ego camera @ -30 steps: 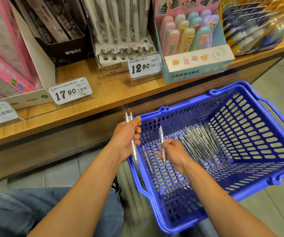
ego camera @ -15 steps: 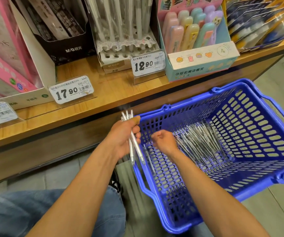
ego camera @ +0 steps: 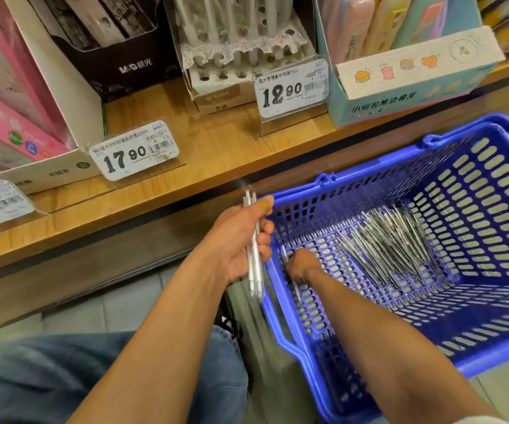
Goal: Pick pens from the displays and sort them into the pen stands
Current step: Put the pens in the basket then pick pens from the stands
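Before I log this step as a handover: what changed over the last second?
The right hand passed its pen to the left hand, then dropped to the basket floor onto a loose pen. The left hand's bundle of pens grew. The pile of pens stayed put.

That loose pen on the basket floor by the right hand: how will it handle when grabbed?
Probably light and stiff: the loose pen is a thin straight barrel. It may slip or roll, its casing looks smooth and round. The slotted floor of the basket could catch its tip, so the right hand should lift, not drag.
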Demonstrator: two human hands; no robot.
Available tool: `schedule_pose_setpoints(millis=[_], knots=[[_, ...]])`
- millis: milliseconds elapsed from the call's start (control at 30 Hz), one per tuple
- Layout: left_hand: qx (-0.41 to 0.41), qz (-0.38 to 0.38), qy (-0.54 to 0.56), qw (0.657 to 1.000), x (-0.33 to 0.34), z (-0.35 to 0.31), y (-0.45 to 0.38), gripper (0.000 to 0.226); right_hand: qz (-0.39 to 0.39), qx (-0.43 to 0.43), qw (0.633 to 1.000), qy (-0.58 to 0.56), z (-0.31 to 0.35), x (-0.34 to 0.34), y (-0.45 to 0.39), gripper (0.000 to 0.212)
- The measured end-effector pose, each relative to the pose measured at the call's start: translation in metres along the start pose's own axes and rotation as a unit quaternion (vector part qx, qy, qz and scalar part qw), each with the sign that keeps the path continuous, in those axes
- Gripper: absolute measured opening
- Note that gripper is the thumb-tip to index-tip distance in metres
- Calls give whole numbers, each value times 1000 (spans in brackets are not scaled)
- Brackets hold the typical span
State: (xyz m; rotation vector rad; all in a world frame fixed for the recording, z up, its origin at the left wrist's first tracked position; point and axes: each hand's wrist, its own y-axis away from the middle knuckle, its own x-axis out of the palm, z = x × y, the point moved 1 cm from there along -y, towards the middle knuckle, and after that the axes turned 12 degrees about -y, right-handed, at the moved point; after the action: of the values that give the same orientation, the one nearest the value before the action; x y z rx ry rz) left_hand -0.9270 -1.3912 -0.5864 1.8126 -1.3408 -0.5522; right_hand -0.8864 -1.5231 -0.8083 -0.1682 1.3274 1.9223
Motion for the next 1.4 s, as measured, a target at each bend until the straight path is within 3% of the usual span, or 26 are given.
schedule_pose_setpoints(millis=[133,300,567,833,1033,1200,1400], knots=[[18,-11,-92,995,14,-9,7,14,-19,-10,998,-60,2,-8,14,19],[37,0,-170,985,32,-19,8,20,-64,-49,986,-150,-6,-46,42,19],[7,82,-118,990,28,-72,84,4,-98,-3,932,-348,20,-139,171,12],[45,51,-78,995,26,-173,287,15,-90,-34,912,-399,131,-240,399,16],[70,20,-12,997,6,-240,450,14,-67,-122,913,-385,228,-303,549,18],[77,-4,38,996,-31,-276,538,11,-25,-187,907,-377,306,-332,624,22],[94,-9,90,991,-104,-307,587,15,13,-213,917,-338,393,-327,660,21]])
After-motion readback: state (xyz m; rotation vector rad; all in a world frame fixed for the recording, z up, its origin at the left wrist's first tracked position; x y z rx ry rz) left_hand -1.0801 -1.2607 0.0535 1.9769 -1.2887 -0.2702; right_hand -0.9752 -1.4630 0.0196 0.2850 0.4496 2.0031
